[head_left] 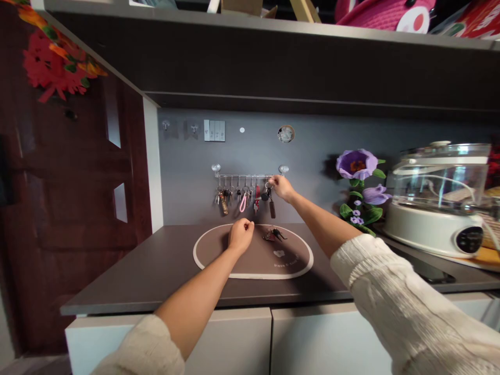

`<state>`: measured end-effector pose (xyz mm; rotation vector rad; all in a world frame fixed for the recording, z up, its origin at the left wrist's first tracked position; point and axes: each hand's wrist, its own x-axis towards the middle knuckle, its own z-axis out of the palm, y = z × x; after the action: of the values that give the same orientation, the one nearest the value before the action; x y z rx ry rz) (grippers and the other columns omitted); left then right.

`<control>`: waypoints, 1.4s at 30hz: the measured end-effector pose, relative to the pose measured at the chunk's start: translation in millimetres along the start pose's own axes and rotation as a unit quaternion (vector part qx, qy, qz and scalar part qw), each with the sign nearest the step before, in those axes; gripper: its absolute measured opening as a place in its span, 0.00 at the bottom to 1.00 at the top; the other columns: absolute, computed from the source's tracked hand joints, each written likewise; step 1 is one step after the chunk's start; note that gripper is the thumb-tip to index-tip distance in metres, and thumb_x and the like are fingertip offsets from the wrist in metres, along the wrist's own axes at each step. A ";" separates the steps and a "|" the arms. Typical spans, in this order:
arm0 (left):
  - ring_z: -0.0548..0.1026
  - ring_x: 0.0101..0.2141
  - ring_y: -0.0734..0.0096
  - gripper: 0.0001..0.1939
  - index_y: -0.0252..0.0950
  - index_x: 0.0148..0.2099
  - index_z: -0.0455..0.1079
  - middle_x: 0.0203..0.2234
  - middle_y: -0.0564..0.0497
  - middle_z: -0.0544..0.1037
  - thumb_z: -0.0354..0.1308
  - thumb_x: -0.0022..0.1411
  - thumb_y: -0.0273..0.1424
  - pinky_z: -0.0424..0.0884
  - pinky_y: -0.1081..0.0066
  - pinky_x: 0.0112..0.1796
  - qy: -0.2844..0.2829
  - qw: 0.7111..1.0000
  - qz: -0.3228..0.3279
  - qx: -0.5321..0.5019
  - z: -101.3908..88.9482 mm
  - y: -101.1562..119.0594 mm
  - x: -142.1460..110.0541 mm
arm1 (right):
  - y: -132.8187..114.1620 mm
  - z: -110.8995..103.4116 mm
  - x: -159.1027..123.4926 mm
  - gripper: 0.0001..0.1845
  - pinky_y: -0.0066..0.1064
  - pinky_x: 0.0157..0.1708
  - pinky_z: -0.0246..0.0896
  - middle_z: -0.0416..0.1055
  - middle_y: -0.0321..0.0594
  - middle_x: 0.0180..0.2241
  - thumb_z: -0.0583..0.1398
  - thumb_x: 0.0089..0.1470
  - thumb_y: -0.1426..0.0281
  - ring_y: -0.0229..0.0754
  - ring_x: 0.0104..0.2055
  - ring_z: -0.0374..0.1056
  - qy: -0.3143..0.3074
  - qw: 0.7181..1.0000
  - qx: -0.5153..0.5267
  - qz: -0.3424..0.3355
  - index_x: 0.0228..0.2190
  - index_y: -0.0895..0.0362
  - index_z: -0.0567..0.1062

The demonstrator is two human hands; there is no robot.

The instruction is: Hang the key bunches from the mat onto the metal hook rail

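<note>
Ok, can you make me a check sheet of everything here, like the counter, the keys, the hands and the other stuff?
Surface: dark counter with an oval mat on it.
Job's things: key rack on the wall, keys hanging from its hooks; loose keys lying on the mat.
Clutter: purple flower and a clear-lidded cooker at the right.
Hands: left hand closed in a fist over the mat; right hand pinching a key ring at the rack's right end.
Cables: nothing seen.
Surroundings: brown door at left, shelf overhead, white cupboards below.
</note>
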<state>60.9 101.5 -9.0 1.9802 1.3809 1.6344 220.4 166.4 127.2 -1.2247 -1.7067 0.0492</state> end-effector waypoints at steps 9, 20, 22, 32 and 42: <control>0.67 0.24 0.76 0.11 0.34 0.23 0.64 0.20 0.53 0.71 0.49 0.54 0.33 0.59 0.75 0.28 -0.011 1.000 -0.004 0.002 2.2 -2.3 -0.2 | 7.7 9.8 14.2 0.07 0.27 0.32 0.56 0.70 0.39 0.27 0.51 0.44 0.75 0.36 0.29 0.62 0.028 0.999 0.016 0.039 0.26 0.60 0.69; 0.67 0.24 0.76 0.10 0.34 0.24 0.65 0.20 0.53 0.71 0.49 0.54 0.33 0.60 0.75 0.28 -0.021 1.000 -0.010 0.008 2.2 -3.3 0.4 | 10.5 16.9 26.6 0.09 0.28 0.31 0.56 0.70 0.44 0.27 0.52 0.46 0.73 0.40 0.31 0.65 0.019 0.993 -0.114 0.019 0.27 0.61 0.73; 0.67 0.24 0.76 0.10 0.34 0.24 0.65 0.21 0.52 0.71 0.49 0.54 0.33 0.60 0.75 0.28 -0.019 1.000 -0.007 0.006 2.0 -3.4 0.4 | 9.6 15.8 24.4 0.10 0.28 0.30 0.55 0.71 0.46 0.30 0.52 0.47 0.72 0.42 0.32 0.65 0.009 0.989 -0.145 0.020 0.28 0.60 0.73; 0.68 0.24 0.76 0.10 0.34 0.24 0.65 0.21 0.53 0.72 0.50 0.53 0.33 0.60 0.75 0.28 -0.021 1.000 -0.005 -0.003 1.9 -3.5 -0.1 | 11.0 14.9 14.2 0.10 0.30 0.33 0.55 0.69 0.51 0.35 0.51 0.47 0.78 0.43 0.34 0.64 -0.002 0.980 -0.198 -0.025 0.31 0.62 0.71; 0.67 0.23 0.76 0.10 0.34 0.24 0.65 0.19 0.53 0.71 0.50 0.53 0.33 0.60 0.75 0.28 -0.027 1.000 -0.009 -0.003 1.8 -4.3 0.5 | 24.5 26.2 -1.5 0.18 0.30 0.37 0.55 0.68 0.48 0.36 0.50 0.46 0.79 0.43 0.36 0.64 0.018 0.986 -0.161 -0.041 0.42 0.61 0.65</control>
<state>60.2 104.9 -12.2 1.9877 1.3677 1.5634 218.4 189.7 99.8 -1.3776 -1.7766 -0.3076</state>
